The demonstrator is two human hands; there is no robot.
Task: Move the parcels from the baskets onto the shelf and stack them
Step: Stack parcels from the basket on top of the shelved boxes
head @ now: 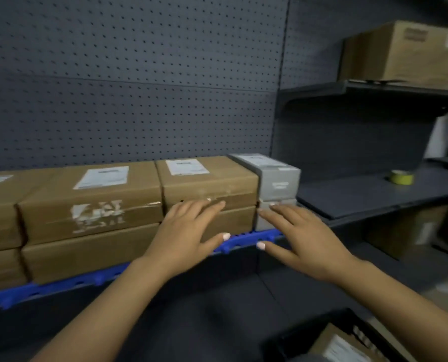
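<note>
I have both hands out flat at the shelf, fingers straight, gripping nothing. My left hand lies against the front of the brown parcels, stacked two high. My right hand reaches to the lower grey box, fingertips at its front; I cannot tell if they touch. Another grey box sits on top. More brown stacks run left. Near right, a basket holds one parcel.
</note>
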